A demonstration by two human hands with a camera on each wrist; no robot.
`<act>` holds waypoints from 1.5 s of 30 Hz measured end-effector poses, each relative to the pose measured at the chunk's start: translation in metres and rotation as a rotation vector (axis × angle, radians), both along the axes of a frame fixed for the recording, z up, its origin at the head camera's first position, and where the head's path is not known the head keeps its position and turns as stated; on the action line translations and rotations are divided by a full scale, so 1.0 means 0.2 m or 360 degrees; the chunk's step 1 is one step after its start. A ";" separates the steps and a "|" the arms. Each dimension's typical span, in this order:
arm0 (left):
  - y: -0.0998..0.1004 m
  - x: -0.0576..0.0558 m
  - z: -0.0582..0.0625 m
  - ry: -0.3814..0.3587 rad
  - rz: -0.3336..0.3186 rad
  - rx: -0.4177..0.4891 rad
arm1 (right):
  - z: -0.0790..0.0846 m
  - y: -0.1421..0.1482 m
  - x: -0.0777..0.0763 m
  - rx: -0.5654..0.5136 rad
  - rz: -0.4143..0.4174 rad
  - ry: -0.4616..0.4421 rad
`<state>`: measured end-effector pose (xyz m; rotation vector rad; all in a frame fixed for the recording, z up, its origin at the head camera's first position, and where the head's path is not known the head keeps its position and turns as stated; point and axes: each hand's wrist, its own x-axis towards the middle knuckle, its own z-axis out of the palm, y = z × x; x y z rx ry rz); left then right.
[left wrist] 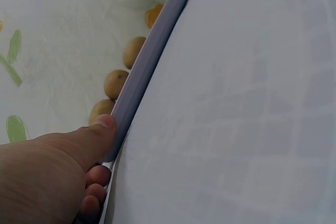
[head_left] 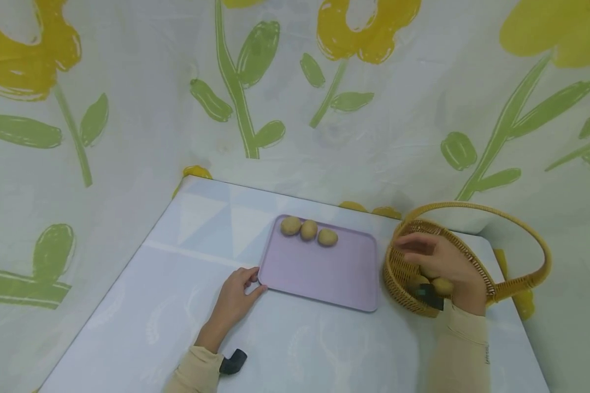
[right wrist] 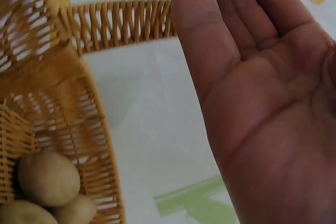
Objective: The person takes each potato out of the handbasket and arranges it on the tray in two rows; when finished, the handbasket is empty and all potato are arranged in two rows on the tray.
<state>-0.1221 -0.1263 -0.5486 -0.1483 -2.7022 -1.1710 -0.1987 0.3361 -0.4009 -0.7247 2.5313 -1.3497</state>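
Observation:
A lilac tray (head_left: 319, 273) lies on the table with three potatoes (head_left: 308, 230) in a row along its back edge. My left hand (head_left: 236, 297) holds the tray's near left corner, thumb on the front side and fingers at the left side. In the left wrist view the thumb (left wrist: 105, 124) presses against the tray's outer wall. Over the wicker basket (head_left: 393, 278) on the right is my right hand (head_left: 447, 259), with nothing in it. Its palm and extended fingers show beside the basket in the right wrist view. Several potatoes (right wrist: 49, 178) sit inside the basket.
The basket's tall arched handle (head_left: 536, 245) leans out to the right. Behind the table (head_left: 177, 305) hangs a flower-printed cloth (head_left: 398, 136). A black strap piece (head_left: 233, 362) sticks out at the left wrist, near the tabletop.

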 end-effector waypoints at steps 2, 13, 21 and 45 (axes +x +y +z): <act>0.00 0.00 0.00 -0.0021 -0.0001 0.0011 | -0.02 0.05 0.00 -0.0026 0.0016 0.0014; 0.00 -0.01 0.01 -0.0108 -0.0018 -0.0004 | -0.10 0.21 0.03 -0.0350 0.0044 -0.0088; 0.00 -0.01 0.03 -0.0144 -0.0007 0.0008 | -0.18 0.27 0.02 -0.0420 0.0000 -0.0256; 0.01 -0.01 0.03 -0.0147 0.0003 0.0013 | -0.24 0.32 0.06 0.0196 -0.0309 -0.0259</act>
